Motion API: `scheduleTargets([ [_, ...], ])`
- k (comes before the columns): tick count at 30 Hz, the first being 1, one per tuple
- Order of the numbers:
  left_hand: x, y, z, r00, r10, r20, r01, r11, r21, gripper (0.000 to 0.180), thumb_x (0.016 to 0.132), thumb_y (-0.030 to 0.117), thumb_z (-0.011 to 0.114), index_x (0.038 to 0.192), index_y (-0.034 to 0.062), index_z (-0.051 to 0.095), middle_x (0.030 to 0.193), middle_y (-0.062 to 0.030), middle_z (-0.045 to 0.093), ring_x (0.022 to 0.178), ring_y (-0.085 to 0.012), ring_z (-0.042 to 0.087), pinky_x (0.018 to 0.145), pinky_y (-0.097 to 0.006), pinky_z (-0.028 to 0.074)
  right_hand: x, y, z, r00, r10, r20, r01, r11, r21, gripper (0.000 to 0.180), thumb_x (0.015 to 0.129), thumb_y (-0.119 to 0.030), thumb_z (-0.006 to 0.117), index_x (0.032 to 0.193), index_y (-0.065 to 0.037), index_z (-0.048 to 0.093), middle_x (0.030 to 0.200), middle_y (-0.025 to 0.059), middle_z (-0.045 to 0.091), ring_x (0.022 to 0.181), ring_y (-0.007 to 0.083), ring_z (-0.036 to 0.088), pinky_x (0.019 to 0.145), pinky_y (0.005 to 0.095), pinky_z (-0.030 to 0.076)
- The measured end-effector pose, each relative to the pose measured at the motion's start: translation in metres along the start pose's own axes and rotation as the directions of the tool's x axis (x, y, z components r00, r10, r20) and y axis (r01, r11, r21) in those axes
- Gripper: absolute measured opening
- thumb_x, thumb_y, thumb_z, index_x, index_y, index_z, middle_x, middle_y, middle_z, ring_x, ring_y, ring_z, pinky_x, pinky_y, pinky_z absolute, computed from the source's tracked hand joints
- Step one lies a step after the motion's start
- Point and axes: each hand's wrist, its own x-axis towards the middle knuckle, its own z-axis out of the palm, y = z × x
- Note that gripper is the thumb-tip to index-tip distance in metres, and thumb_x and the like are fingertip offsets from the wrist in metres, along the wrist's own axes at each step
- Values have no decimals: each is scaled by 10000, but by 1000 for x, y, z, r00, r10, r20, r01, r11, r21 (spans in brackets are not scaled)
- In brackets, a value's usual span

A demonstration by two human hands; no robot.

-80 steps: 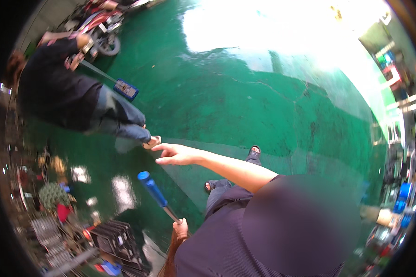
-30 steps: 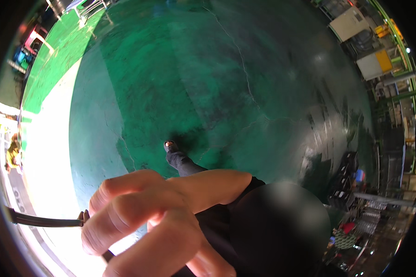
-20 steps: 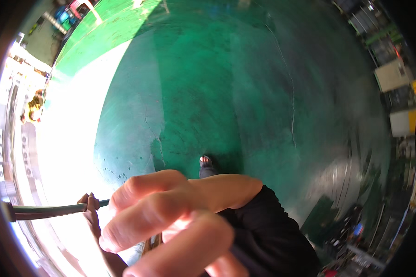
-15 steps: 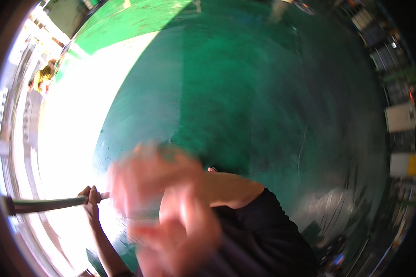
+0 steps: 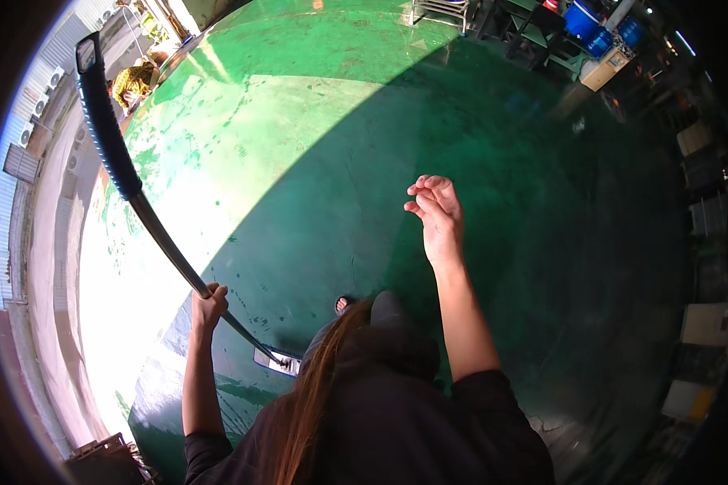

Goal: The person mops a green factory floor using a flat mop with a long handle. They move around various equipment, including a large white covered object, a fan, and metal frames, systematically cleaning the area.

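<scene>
My left hand [image 5: 209, 305] is closed around the dark handle of a long flat mop [image 5: 166, 241]. The handle's top end, wrapped in a ridged dark-blue grip, rises toward the upper left. Down on the green floor, beside my legs, rests the mop's flat rectangular head [image 5: 278, 360], whose right end lies close to my clothing. My right hand [image 5: 440, 218] is raised in front of me over the floor, apart from the mop. Its fingers are loosely curled and spread, with nothing in them.
The green floor [image 5: 332, 186] is split by a sunlit patch and shade, with wet-looking marks on the left. A person in yellow patterned clothing [image 5: 133, 83] is low at the far left. Blue containers [image 5: 582, 20] and a metal rack [image 5: 441, 8] stand far off.
My right hand has moved from a blurred spot close to the camera to farther forward and right. The mop handle has swung more upright, my left hand still on it. The view has shifted.
</scene>
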Motion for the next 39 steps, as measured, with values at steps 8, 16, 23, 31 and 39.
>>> scheduleTargets([
  [8, 114, 4, 13, 998, 47, -29, -41, 982, 186, 304, 710, 149, 544, 502, -6, 386, 454, -65, 352, 433, -133, 377, 425, -335, 324, 96, 53, -6, 999, 47, -22, -50, 985, -165, 101, 867, -180, 621, 812, -114, 566, 917, 7, 577, 831, 99, 547, 687, 261, 463],
  [16, 224, 135, 43, 1000, -12, -3, 12, 975, 220, 267, 701, 200, 579, 583, -31, 519, 553, -213, 528, 532, -295, 584, 540, -410, 446, 319, 31, 138, 830, 16, 558, 124, 969, -213, 728, 813, -454, 631, 1342, -32, 365, 1243, 148, 499, 1029, 199, 519, 802, 316, 457],
  [23, 360, 248, 108, 895, 200, 400, -311, 921, 236, 205, 695, 190, 545, 696, -2, 617, 683, -255, 597, 688, -397, 609, 641, -439, 510, 483, -57, 217, 696, -449, 561, 217, 876, 431, 842, 792, -471, 651, 1368, -8, 248, 867, 43, 395, 681, 100, 394, 589, 250, 371],
  [31, 580, 273, 133, 773, 300, 559, -528, 794, 303, 186, 607, 190, 593, 698, 31, 625, 730, -210, 633, 742, -369, 636, 642, -434, 521, 552, -21, 222, 789, -411, 457, 397, 908, 131, 363, 922, -405, 477, 709, -134, 363, 472, -32, 349, 383, 60, 350, 470, 211, 355],
  [39, 841, 228, 139, 739, 472, 481, -670, 439, 599, 51, 629, 250, 595, 671, 221, 590, 618, 19, 574, 674, -175, 596, 793, -478, 370, 602, 118, 276, 869, -215, 446, 294, 948, -117, 260, 816, -192, 573, 607, -115, 440, 499, 7, 493, 477, 126, 494, 742, 380, 462],
])
